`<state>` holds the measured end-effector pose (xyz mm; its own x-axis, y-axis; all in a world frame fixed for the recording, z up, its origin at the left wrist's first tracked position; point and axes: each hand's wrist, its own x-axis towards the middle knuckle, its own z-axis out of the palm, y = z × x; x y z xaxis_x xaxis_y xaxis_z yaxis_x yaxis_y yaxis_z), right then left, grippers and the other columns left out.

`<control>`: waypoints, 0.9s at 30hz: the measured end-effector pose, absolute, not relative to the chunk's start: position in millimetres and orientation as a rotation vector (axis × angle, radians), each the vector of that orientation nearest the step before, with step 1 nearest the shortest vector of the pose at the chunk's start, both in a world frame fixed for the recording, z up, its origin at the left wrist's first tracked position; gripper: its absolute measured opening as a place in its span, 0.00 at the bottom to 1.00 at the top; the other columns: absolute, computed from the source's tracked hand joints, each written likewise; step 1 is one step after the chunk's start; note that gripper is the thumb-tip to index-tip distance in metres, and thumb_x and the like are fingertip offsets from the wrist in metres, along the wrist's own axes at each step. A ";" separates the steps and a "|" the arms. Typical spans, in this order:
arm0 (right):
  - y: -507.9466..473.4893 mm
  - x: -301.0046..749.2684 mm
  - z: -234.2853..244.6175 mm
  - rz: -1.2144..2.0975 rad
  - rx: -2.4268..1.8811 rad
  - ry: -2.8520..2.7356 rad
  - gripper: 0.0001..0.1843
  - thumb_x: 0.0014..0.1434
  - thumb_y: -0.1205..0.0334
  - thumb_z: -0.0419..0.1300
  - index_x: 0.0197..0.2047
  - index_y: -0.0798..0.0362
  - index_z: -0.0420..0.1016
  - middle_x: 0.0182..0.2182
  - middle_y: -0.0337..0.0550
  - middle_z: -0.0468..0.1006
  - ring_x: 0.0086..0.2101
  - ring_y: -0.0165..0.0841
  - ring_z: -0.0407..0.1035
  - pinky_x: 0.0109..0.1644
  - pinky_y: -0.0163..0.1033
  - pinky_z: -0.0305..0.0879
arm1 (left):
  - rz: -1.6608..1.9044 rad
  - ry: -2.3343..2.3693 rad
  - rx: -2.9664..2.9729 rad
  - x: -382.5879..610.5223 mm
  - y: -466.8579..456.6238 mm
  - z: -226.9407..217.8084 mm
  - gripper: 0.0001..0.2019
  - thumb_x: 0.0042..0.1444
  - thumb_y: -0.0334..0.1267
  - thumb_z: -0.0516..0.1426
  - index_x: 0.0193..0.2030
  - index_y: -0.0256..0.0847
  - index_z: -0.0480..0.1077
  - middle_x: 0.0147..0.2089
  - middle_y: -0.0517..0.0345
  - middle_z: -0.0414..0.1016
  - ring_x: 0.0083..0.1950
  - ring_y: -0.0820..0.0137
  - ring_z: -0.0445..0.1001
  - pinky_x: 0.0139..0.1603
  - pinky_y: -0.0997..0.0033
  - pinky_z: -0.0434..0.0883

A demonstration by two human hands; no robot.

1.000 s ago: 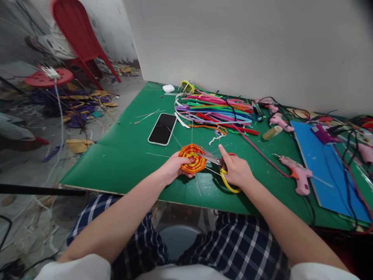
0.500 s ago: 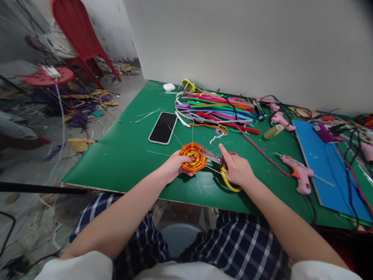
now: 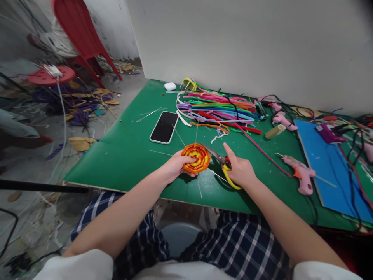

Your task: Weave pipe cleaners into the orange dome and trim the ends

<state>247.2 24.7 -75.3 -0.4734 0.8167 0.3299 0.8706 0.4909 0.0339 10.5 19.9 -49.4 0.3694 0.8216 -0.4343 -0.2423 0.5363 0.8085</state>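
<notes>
My left hand [image 3: 178,166] is closed on the left side of an orange, red and yellow woven disc [image 3: 201,157], its thumb lying across the front. Thin straight wires stick out from the disc's rim in several directions. In my right hand [image 3: 241,170] is a pair of scissors [image 3: 225,165] with yellow and red handles, the index finger stretched out. The blade tips lie at the disc's upper right edge; whether they touch it I cannot tell. Beyond the disc lies a bundle of coloured pipe cleaners [image 3: 221,109].
A smartphone [image 3: 164,127] lies left of the pipe cleaners, with a white case [image 3: 170,86] behind it. A pink glue gun [image 3: 300,173] rests at right beside a blue board [image 3: 320,171] crossed by cables. A red chair [image 3: 77,29] stands on the littered floor.
The disc in my left hand has tilted slightly and sits a little further right in view. The scissor blades have shifted from over the disc's right part to its upper edge.
</notes>
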 end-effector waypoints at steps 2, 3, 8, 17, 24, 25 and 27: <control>25.6 247.2 -73.7 -0.249 -1.483 -2.415 0.35 0.52 0.59 0.51 0.61 0.59 0.48 0.19 0.37 0.72 0.19 0.30 0.64 0.25 0.34 0.58 | 0.774 0.962 0.711 10.7 20.1 -50.1 0.14 0.46 0.29 0.56 0.42 0.30 0.66 0.30 0.46 0.75 0.22 0.68 0.73 0.16 0.75 0.69; 26.1 246.9 -72.5 -0.225 -1.503 -2.386 0.35 0.53 0.57 0.51 0.62 0.59 0.48 0.19 0.37 0.72 0.19 0.30 0.65 0.25 0.34 0.58 | 0.783 0.961 0.709 10.7 20.3 -50.4 0.14 0.46 0.29 0.56 0.42 0.30 0.66 0.30 0.46 0.75 0.22 0.68 0.73 0.16 0.74 0.69; 27.7 244.5 -65.0 -0.128 -1.666 -2.279 0.36 0.53 0.48 0.51 0.62 0.53 0.48 0.22 0.37 0.73 0.20 0.30 0.66 0.24 0.33 0.58 | 0.865 0.918 0.734 10.0 19.1 -48.6 0.12 0.45 0.30 0.57 0.39 0.32 0.67 0.29 0.49 0.75 0.24 0.66 0.73 0.16 0.73 0.69; 24.2 259.3 -56.0 0.073 -1.596 -2.567 0.30 0.52 0.53 0.55 0.57 0.52 0.59 0.38 0.47 0.73 0.39 0.39 0.67 0.39 0.40 0.64 | 0.984 0.791 0.748 4.9 8.6 -29.1 0.10 0.44 0.32 0.58 0.36 0.35 0.70 0.28 0.54 0.74 0.22 0.67 0.72 0.14 0.72 0.69; -6.0 231.3 25.8 0.095 -1.240 -2.238 0.08 0.55 0.65 0.55 0.39 0.51 0.72 0.33 0.42 0.74 0.37 0.30 0.66 0.43 0.37 0.64 | 1.234 0.829 0.842 5.7 -4.4 -17.2 0.08 0.43 0.31 0.60 0.34 0.37 0.72 0.31 0.58 0.76 0.33 0.69 0.74 0.34 0.72 0.73; -10.6 223.4 37.8 0.103 -1.163 -2.170 0.07 0.54 0.66 0.57 0.38 0.51 0.72 0.32 0.41 0.74 0.36 0.29 0.66 0.42 0.35 0.64 | 1.269 0.844 0.876 6.1 -6.6 -16.0 0.08 0.44 0.31 0.60 0.34 0.37 0.72 0.32 0.58 0.76 0.34 0.69 0.74 0.37 0.71 0.73; -16.8 209.7 55.7 0.149 -1.018 -2.136 0.07 0.52 0.68 0.59 0.36 0.51 0.72 0.31 0.39 0.74 0.34 0.27 0.66 0.39 0.33 0.65 | 1.321 0.889 0.952 6.8 -11.1 -13.0 0.09 0.45 0.32 0.59 0.35 0.38 0.72 0.34 0.57 0.76 0.36 0.67 0.74 0.39 0.69 0.72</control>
<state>209.7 -16.8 55.7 -0.4009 0.7083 0.5810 0.6205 0.6765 -0.3965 6.8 -11.1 -13.0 0.0568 0.9984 0.0083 -0.3683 0.0133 0.9296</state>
